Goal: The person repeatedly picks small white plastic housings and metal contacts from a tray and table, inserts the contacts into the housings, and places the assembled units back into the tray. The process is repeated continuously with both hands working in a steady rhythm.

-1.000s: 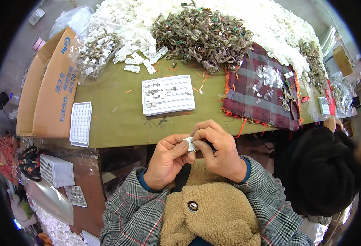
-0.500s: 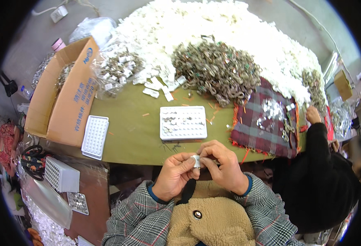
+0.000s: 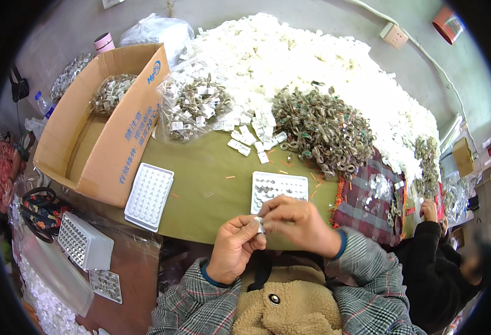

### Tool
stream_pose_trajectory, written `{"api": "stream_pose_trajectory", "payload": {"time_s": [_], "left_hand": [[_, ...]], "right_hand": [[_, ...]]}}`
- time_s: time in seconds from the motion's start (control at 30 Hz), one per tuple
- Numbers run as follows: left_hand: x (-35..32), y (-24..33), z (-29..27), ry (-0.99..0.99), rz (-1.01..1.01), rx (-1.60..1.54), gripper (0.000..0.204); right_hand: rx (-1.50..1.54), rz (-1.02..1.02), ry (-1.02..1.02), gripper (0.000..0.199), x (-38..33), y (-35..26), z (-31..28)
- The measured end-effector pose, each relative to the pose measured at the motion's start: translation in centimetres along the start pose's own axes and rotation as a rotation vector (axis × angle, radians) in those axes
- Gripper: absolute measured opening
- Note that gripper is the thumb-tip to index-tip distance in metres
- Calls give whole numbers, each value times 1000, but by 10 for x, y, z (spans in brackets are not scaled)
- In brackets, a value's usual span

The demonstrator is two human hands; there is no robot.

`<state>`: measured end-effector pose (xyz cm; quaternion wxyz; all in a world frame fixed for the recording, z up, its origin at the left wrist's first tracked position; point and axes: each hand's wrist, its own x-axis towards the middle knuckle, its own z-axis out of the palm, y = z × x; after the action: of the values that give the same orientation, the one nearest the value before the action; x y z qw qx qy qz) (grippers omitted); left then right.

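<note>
My left hand [image 3: 235, 245] is closed, pinching a small white piece [image 3: 260, 224] between thumb and fingers; its exact kind does not show. From the right, my right hand [image 3: 304, 223] reaches over with bent fingers, their tips closed at the top of the same piece, slightly blurred. Just beyond my hands a white tray [image 3: 298, 183] with rows of round recesses lies on the green tabletop [image 3: 200, 190]. Small dark and shiny parts sit in some of its rows, and my right hand covers its lower edge.
A similar white tray [image 3: 149, 196] lies left, beside a long cardboard box [image 3: 111, 148]. Bagged parts [image 3: 192, 106], a heap of grey-brown looped pieces [image 3: 323, 128] and a large white pile [image 3: 307, 56] fill the back. At right, a person's dark sleeve [image 3: 428, 251] borders a plaid cloth [image 3: 362, 206].
The view has shifted, so the table's things appear farther right and lower. My left hand keeps the white piece; my right hand has turned flatter over it, its fingers moving.
</note>
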<state>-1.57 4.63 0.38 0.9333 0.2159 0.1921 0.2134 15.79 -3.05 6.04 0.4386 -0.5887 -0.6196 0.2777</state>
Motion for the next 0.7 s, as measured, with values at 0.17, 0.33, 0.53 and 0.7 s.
{"api": "stream_pose_trajectory", "payload": {"time_s": [0.17, 0.33, 0.53, 0.7], "left_hand": [[10, 25, -1, -85, 100, -158, 27], [14, 29, -6, -63, -22, -170, 22], [19, 25, -7, -23, -57, -119, 21], [18, 17, -1, 20, -64, -64, 19]], "right_hand": [[-579, 146, -23, 16, 98, 54, -37], [-860, 261, -39, 18, 127, 95, -18], [-650, 190, 44, 20, 112, 82, -27], [33, 374, 186, 25, 56, 23, -16]]}}
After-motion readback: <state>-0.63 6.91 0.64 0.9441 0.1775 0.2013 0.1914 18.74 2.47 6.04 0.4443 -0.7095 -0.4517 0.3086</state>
